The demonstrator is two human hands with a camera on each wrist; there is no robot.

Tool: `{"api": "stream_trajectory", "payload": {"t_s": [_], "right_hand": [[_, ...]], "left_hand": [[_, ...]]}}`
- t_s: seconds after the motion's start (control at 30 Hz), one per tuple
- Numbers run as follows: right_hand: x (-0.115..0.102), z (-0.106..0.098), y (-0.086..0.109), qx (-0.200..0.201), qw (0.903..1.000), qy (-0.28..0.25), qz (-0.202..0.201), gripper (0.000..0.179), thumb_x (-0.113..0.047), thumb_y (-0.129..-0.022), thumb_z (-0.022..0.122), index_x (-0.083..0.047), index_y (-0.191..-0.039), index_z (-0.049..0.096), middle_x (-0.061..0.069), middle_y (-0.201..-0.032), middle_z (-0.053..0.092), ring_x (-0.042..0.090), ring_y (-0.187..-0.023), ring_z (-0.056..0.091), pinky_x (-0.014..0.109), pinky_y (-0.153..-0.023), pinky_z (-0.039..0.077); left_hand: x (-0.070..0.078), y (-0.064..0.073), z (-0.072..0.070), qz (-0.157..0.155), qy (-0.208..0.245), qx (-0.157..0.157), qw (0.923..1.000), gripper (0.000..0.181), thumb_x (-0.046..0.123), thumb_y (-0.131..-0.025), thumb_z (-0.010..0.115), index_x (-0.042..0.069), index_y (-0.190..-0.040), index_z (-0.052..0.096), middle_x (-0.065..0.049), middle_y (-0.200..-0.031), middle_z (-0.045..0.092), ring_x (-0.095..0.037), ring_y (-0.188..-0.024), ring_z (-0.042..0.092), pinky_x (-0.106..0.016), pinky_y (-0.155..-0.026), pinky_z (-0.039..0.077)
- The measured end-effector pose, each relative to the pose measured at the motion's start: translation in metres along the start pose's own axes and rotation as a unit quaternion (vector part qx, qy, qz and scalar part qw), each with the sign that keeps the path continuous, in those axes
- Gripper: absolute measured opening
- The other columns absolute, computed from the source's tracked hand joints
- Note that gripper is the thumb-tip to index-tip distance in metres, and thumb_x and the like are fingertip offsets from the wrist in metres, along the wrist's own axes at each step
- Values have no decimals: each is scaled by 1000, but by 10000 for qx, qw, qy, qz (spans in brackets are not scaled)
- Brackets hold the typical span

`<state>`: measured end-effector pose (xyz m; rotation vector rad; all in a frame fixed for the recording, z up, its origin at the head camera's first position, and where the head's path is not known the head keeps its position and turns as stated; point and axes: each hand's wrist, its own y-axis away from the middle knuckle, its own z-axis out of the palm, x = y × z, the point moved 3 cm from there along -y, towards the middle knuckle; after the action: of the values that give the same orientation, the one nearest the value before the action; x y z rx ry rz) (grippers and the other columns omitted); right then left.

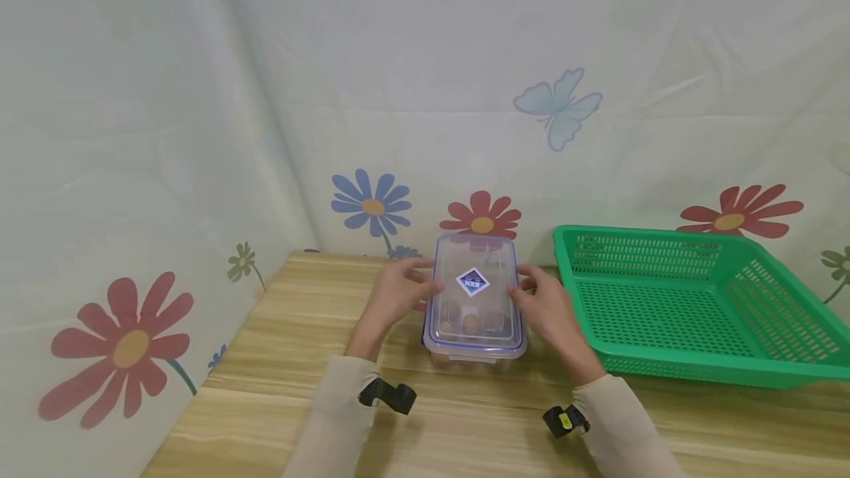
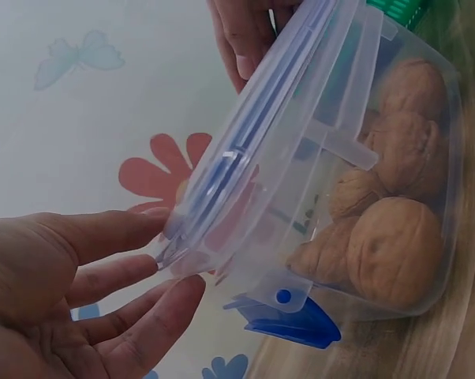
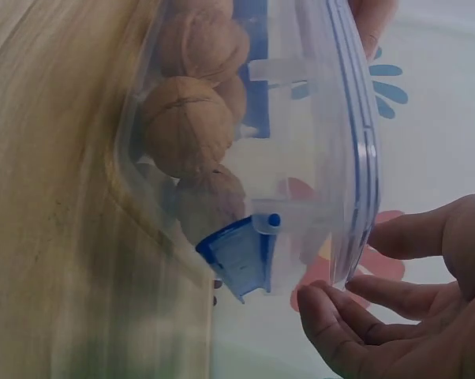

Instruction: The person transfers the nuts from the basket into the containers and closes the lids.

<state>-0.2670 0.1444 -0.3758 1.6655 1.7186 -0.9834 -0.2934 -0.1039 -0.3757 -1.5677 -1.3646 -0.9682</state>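
Note:
A clear plastic food container stands on the wooden table, with several walnuts inside. Its clear lid has a blue seal and a diamond-shaped label, and lies over the top. At the lid's left edge, my left hand pinches the rim, thumb above and fingertips below. My right hand pinches the opposite edge in the same way. Blue side latches, one in the left wrist view and another in the right wrist view, hang outward, unfastened.
A green plastic basket with slotted walls stands on the table to the right, close by my right hand. Behind the table hangs a pale curtain printed with flowers and a butterfly.

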Motion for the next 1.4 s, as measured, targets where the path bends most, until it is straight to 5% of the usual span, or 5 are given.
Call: {"api": "stream_trajectory", "payload": {"t_s": [0.73, 1.4], "right_hand": [[12, 13, -2, -133, 9998, 43, 142, 44, -13, -107, 61, 3, -148, 58, 29, -125, 66, 41, -108, 65, 56, -94, 59], [16, 19, -2, -191, 9968, -704, 325, 42, -13, -105, 67, 4, -142, 60, 27, -119, 66, 37, -99, 66, 46, -84, 62]], "left_hand": [[-8, 0, 5, -104, -272, 112, 9995, 40, 6, -94, 81, -3, -132, 72, -21, -112, 74, -32, -93, 75, -36, -67, 66], [-28, -7, -1, -339, 265, -18, 9991, 39, 8, -93, 82, -2, -130, 72, -22, -110, 76, -31, -93, 76, -42, -73, 67]]}}
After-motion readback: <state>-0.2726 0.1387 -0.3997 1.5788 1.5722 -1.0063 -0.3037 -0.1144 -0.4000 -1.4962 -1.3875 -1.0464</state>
